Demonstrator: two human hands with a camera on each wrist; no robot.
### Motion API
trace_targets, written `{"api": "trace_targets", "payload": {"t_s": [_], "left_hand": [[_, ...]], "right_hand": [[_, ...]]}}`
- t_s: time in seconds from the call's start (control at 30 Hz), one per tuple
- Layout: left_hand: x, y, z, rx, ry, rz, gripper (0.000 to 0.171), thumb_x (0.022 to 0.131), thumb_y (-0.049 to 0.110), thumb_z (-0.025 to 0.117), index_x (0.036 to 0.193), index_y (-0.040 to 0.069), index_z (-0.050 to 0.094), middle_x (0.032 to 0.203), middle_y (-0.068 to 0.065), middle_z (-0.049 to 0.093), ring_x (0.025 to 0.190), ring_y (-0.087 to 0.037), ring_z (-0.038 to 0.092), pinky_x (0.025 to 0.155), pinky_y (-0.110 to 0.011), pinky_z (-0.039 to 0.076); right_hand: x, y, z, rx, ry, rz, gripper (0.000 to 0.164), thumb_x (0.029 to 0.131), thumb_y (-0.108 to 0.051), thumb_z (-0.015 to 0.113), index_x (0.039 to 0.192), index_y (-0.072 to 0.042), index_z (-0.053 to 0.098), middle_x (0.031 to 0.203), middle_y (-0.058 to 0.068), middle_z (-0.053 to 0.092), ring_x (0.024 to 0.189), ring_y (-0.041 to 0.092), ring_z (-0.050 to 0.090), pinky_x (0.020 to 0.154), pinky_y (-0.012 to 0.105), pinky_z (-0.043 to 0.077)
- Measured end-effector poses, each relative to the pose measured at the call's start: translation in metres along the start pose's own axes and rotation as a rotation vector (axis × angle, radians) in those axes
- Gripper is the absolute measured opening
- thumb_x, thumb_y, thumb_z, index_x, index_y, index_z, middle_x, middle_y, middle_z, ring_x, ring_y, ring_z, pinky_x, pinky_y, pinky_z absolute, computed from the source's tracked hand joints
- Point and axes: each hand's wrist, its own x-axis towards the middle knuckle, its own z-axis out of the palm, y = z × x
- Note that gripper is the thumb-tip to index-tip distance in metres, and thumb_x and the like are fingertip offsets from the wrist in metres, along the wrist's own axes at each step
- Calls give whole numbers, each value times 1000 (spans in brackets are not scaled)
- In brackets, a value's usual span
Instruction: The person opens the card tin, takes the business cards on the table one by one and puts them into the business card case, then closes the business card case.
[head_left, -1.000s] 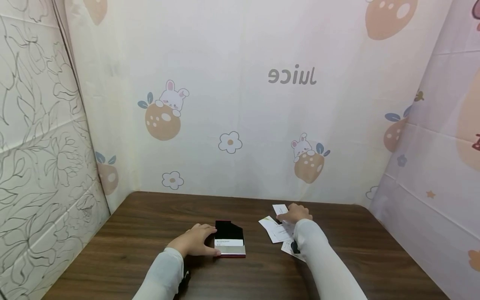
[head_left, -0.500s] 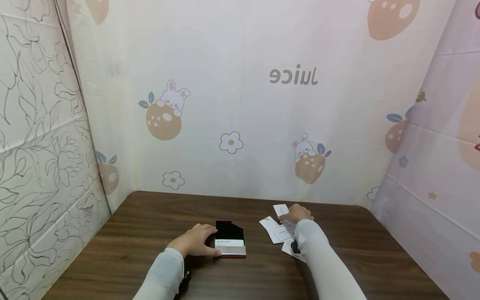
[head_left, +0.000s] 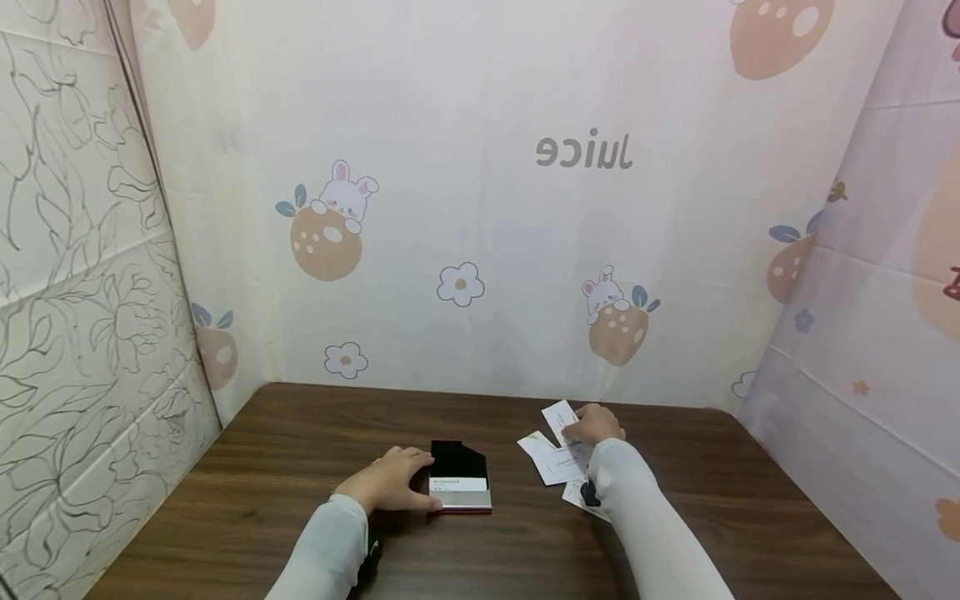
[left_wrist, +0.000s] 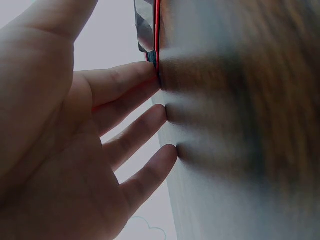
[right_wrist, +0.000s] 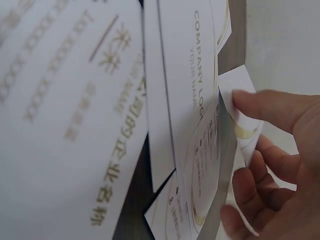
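Note:
My left hand (head_left: 388, 481) rests at the left side of a business card case (head_left: 459, 460). The case lies open, showing a black lining, a red edge and a white card in its silvery pocket. Its thumb touches the near left corner and a finger meets the left edge; in the left wrist view the fingers are fairly straight, other fingertips down on the table. Over on the right, my right hand (head_left: 597, 425) pinches a white business card (right_wrist: 243, 117) between thumb and fingers, its far end tilted up. Loose business cards (head_left: 551, 463) lie overlapping beneath and beside that hand.
The brown wood-grain table (head_left: 300, 425) ends at a printed curtain (head_left: 465, 208) close behind the cards. Further patterned curtains hang at left and right. A dark wrist strap (head_left: 590, 494) sits on the right sleeve, overlapping the nearest card in the head view.
The far card has swung slightly and shifted up and left in my right hand's fingers. My left hand and the card case have stayed put.

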Motion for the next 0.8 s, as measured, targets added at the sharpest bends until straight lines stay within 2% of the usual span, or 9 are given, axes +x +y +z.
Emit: {"api": "trace_targets", "payload": {"t_s": [0.1,0.23,0.43,0.57,0.8], "left_hand": [[-1,1,0,-5,-3,0,75,83,48,79,138,2,57,142,-16,53,132,-38,43,105,-62,36],[-2,1,0,-2,-2,-2,75,82,47,79,138,1,57,142,-16,53,131,-38,43,104,-62,36],[-2,1,0,-5,-4,-2,76,83,48,79,138,2,57,142,-15,53,131,-37,44,105,-62,36],[-2,1,1,-1,-8,-4,75,83,48,79,138,2,57,142,-15,53,131,-37,43,105,-62,36],[-2,2,-1,-7,-15,-12,76,83,48,79,139,2,57,143,-16,52,133,-38,42,105,-62,36]], "right_hand": [[0,1,1,39,29,-48,37,82,-15,72,113,5,70,103,20,69,89,31,62,81,49,50],[-2,-1,0,151,48,-71,32,87,-10,62,114,7,65,106,22,67,92,33,60,79,45,51],[-9,-8,-6,288,50,-105,30,91,-7,59,118,5,63,102,20,64,87,30,60,62,32,53],[-11,-10,-8,305,44,-144,24,92,-6,62,115,1,65,99,17,66,84,27,62,60,31,53],[-11,-10,-11,247,43,-180,21,94,-8,60,114,-4,67,110,19,67,89,28,63,70,37,54]]}}
